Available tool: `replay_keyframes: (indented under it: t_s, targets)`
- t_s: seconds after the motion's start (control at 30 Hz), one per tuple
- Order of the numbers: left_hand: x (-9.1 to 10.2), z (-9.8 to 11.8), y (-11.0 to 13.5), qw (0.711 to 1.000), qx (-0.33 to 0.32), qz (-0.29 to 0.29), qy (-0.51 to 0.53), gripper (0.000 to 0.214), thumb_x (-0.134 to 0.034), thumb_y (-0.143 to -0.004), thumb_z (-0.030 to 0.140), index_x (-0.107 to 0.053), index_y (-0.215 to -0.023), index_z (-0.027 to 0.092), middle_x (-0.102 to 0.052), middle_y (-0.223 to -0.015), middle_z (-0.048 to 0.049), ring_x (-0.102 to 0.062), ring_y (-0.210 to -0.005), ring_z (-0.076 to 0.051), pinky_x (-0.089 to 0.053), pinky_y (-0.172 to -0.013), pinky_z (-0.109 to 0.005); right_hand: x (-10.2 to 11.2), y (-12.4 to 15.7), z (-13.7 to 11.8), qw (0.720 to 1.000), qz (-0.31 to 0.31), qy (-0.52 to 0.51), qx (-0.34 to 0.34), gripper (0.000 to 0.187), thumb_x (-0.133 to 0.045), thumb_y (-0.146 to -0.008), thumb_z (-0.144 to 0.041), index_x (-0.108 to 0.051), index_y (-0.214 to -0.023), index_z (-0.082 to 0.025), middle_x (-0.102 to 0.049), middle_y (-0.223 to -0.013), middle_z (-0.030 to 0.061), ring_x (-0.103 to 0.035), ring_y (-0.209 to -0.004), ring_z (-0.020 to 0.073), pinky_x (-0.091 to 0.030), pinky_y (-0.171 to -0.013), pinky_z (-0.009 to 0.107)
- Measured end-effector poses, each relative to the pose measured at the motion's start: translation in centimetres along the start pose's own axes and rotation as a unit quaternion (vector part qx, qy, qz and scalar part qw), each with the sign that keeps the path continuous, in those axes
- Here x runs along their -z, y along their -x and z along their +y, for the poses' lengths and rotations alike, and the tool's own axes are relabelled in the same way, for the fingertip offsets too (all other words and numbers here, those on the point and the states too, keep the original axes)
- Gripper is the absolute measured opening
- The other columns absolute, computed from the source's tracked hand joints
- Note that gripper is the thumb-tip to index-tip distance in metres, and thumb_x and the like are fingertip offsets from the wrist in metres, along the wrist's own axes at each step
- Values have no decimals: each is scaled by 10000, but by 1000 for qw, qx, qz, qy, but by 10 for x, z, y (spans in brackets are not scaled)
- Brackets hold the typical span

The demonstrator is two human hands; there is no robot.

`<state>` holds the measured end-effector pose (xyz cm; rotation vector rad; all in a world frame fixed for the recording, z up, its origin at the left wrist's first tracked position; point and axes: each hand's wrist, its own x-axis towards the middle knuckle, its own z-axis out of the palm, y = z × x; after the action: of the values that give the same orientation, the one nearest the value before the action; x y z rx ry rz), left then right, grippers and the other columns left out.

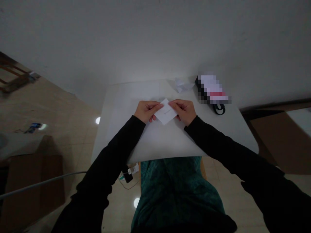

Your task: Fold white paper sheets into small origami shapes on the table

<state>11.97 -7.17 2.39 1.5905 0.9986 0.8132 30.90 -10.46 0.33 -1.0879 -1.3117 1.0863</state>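
A small square of folded white paper (164,117) is held up over the white table (150,145), turned so that one corner points toward me. Its left corner is pinched by my left hand (147,111), thumb on top and fingers underneath. On the opposite side, my right hand (184,111) grips the paper the same way. A short crease or flap edge runs across its middle. Both hands are closed on the paper, and their fingertips are partly hidden beneath it.
Crumpled white paper (182,85) lies at the table's back edge against the wall. Right of it is a black case (203,89) with a strap, its top blurred out. Cardboard boxes stand at left (34,181) and right (282,139). A cable (43,183) crosses the lower left.
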Motion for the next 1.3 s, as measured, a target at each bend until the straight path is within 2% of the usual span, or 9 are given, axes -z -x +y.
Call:
replay_keyframes:
  t_s: [0.2,0.3,0.47,0.67,0.77,0.93,1.03,1.17,1.3]
  targets:
    - [-3,-6,0,997,31,-74,12,397,-671,-797,545,-687,-865,155,-645,-532,-2,-556,-360,-109,-414,-305,-193,0,3,-2,1000,-17,13,13,276,-706,-772,-452,-705,-725,-180,-563,-470,-54,-378,-341,55,-270,-333,215]
    - [-9,-8,1,999,3,-35,9,349,-691,-783,500,-674,-817,153,-661,-576,-1,-564,-389,-104,-411,-310,-189,-1,4,0,999,-29,16,19,258,-719,-759,-442,-702,-740,-185,-532,-448,-64,-390,-340,59,-288,-341,217]
    - [-18,-7,4,998,-49,45,20,308,-710,-771,445,-685,-876,157,-680,-609,0,-558,-391,-105,-397,-311,-196,-4,4,2,999,-26,-19,27,287,-710,-770,-469,-687,-924,-228,-520,-479,-84,-458,-358,79,-352,-334,211]
    - [-22,-10,2,992,-83,95,5,259,-706,-774,410,-675,-893,182,-660,-580,20,-514,-396,-80,-371,-365,-188,-4,7,-3,999,-34,-28,13,350,-708,-785,-432,-601,-1074,-266,-476,-467,-113,-443,-334,88,-367,-319,223]
    - [-22,-13,-1,984,-124,129,-13,229,-734,-744,392,-679,-748,170,-647,-587,10,-522,-459,-74,-380,-423,-191,-5,8,-3,998,-54,-34,3,366,-720,-768,-428,-564,-1060,-272,-459,-452,-127,-425,-315,90,-354,-312,229]
    - [-23,-13,-3,980,-129,152,-1,228,-744,-748,394,-705,-755,169,-596,-534,19,-458,-412,-61,-307,-389,-189,-8,8,-4,998,-46,-37,-3,384,-737,-743,-498,-501,-946,-274,-469,-452,-136,-422,-296,77,-331,-288,210]
    - [-14,-8,-2,986,-128,108,11,235,-731,-766,401,-718,-811,171,-645,-605,-3,-516,-441,-70,-356,-400,-186,-6,7,-5,999,-25,-48,-6,438,-756,-720,-517,-405,-811,-271,-489,-470,-136,-409,-286,62,-304,-264,192]
    - [3,1,3,995,-95,-25,29,391,-756,-742,413,-700,-1056,186,-684,-690,-23,-608,-496,-106,-449,-414,-194,2,3,-3,998,10,-54,-17,467,-760,-716,-517,-369,-729,-260,-492,-464,-123,-404,-289,55,-273,-252,181]
    - [4,1,9,993,-85,-76,28,412,-861,-610,372,-745,-944,159,-710,-791,-60,-622,-523,-105,-499,-436,-207,6,1,-2,997,15,-71,-24,442,-771,-708,-508,-412,-766,-255,-535,-476,-122,-417,-287,52,-274,-255,171]
